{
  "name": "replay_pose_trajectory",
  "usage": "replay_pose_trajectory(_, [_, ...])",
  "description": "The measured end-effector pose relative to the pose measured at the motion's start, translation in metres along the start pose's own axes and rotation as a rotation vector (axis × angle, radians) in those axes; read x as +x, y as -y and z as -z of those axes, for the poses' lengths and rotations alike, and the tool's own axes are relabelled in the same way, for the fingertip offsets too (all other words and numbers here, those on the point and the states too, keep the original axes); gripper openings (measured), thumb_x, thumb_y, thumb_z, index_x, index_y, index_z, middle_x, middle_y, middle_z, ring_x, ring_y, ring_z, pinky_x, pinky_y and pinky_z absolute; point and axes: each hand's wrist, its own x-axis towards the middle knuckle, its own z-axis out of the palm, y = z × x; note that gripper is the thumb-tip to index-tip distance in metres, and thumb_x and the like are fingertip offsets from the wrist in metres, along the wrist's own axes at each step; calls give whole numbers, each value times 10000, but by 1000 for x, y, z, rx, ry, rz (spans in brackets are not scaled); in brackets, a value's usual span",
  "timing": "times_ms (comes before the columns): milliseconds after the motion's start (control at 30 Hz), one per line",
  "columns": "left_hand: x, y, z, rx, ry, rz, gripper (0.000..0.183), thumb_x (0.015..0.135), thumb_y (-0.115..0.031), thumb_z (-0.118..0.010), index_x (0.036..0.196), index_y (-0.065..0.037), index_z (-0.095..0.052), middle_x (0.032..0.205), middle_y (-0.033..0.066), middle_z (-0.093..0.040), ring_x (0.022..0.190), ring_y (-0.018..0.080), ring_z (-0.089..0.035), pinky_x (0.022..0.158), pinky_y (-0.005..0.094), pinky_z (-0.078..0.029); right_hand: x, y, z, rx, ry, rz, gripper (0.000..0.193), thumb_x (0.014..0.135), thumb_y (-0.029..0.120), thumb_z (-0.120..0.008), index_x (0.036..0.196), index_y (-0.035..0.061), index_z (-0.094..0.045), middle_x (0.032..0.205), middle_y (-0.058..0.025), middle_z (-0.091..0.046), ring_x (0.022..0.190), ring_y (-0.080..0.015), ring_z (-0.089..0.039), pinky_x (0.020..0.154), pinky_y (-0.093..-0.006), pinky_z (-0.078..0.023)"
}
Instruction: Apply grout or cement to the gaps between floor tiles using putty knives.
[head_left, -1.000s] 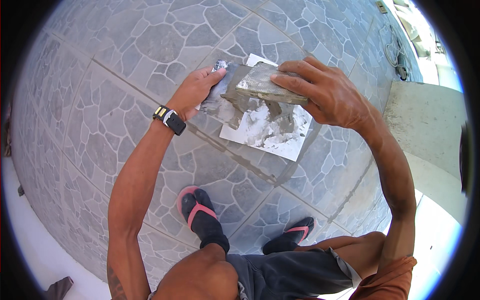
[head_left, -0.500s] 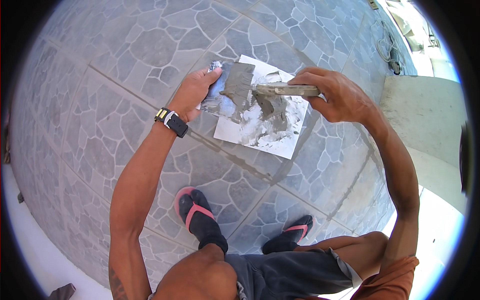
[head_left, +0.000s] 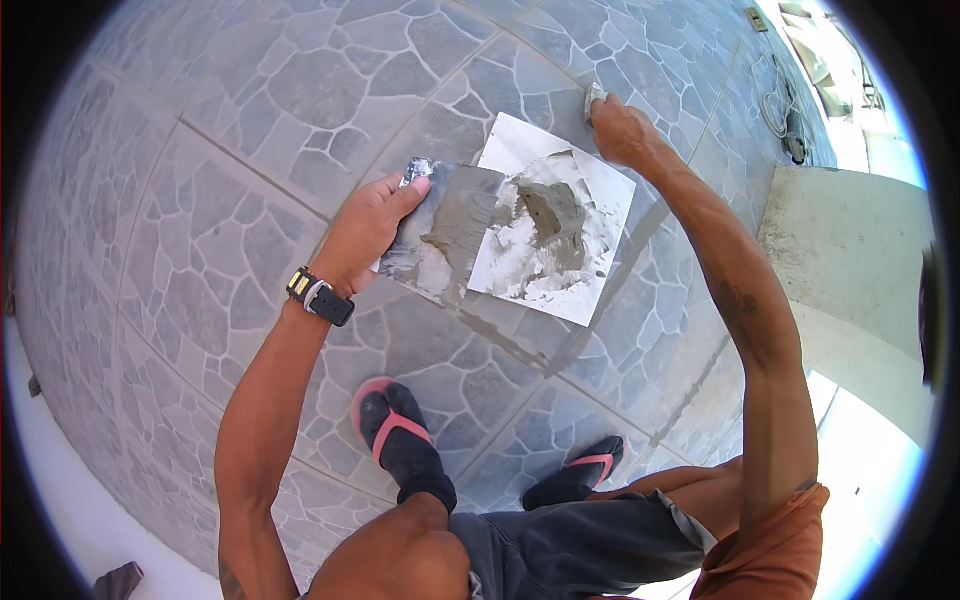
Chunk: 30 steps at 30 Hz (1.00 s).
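My left hand (head_left: 365, 225) grips the edge of a flat, smeared scraper plate (head_left: 405, 255) that carries a spread of grey grout (head_left: 465, 215). The plate's far edge overlaps a white square board (head_left: 500, 140) on the floor. More wet grey grout (head_left: 555, 210) is heaped and smeared on that board. Beyond the board's upper right corner, my right hand (head_left: 625, 135) is closed around a putty knife (head_left: 594, 98), held low by a floor joint. Only a pale, crusted part of the knife shows; my fingers hide the rest.
Grey stone-patterned tiles (head_left: 310, 85) cover the floor, with darker damp joints around the board. My feet in pink flip-flops (head_left: 395, 425) stand just below it. A pale slab (head_left: 840, 240) rises at the right; a coiled cable (head_left: 775, 105) lies farther back.
My right hand has moved the putty knife off the board, up and away to the floor joint beyond it. My left hand has shifted the plate slightly left and nearer.
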Motion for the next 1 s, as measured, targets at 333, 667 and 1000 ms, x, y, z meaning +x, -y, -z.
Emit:
replay_pose_trajectory(333, [-15,-1,1,-55,24,-31,368,1003,-288,-524,1212,14,-551,1061,56,-654,902,81,-624,795,244,-518,19,-24,35,145,-24,-27,301,811,195,-573,981,-52,-585,891,-284,-634,851,-409,-640,777,-479,-486])
replay_pose_trajectory(667, [-31,-7,-4,-25,33,-37,346,1001,-283,-530,1193,1,-575,1036,29,-662,863,51,-613,767,218,-504,55,8,69,83,-25,3,301,784,166,-566,969,-43,-679,915,-259,-678,883,-374,-674,793,-461,-522])
replay_pose_trajectory(1000, [-44,-8,-7,-36,9,-19,334,1000,-273,-536,1176,3,-601,1006,13,-666,834,43,-606,755,218,-500,84,19,83,295,89,16,357,817,199,-568,1074,-42,-629,904,-260,-679,773,-386,-675,741,-458,-544])
